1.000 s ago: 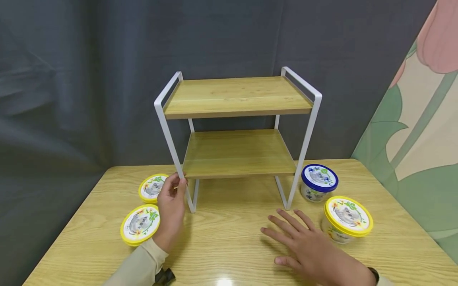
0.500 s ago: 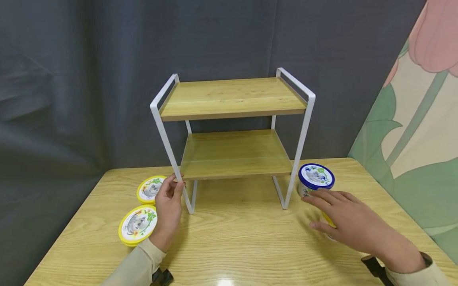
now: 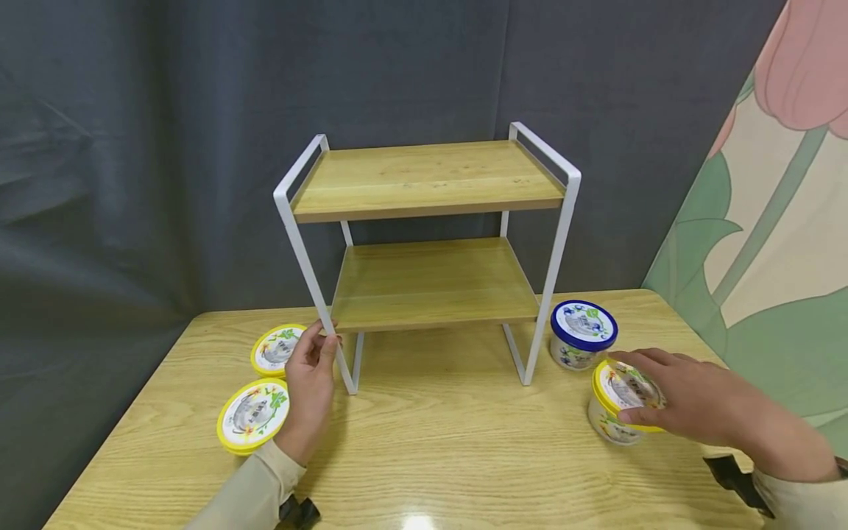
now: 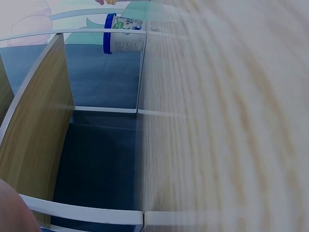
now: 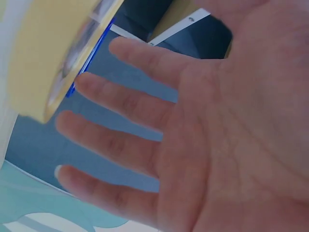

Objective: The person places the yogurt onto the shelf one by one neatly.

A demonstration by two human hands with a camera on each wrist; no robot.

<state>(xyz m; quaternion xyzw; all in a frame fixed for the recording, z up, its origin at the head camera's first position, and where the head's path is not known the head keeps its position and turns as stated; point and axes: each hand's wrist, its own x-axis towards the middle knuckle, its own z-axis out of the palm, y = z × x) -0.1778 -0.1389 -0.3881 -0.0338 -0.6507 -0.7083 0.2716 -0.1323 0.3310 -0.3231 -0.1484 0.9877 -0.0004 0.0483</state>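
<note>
A two-tier wooden shelf rack point(image 3: 430, 184) with a white metal frame stands on the table. My left hand point(image 3: 310, 394) holds its front left leg just under the lower board, thumb in front and fingertips behind. At the right, my right hand point(image 3: 702, 397) is over a yellow-lidded tub point(image 3: 612, 427), covering part of its lid. In the right wrist view, the fingers point(image 5: 116, 140) are spread and nearly straight, close to the yellow lid rim point(image 5: 34, 72). Behind that tub stands a blue-lidded tub point(image 3: 583, 327), beside the rack's right leg.
Left of the rack are two more yellow-lidded tubs, a near one point(image 3: 253, 416) and a far one point(image 3: 274, 350) partly behind my left hand. A dark curtain point(image 3: 411, 66) hangs behind the wooden table point(image 3: 424, 456). A tulip-patterned panel point(image 3: 782, 243) borders the right side.
My right hand has moved right, from the table in front of the rack to over the near yellow-lidded tub. My left hand keeps its hold on the rack leg. The view shifts slightly.
</note>
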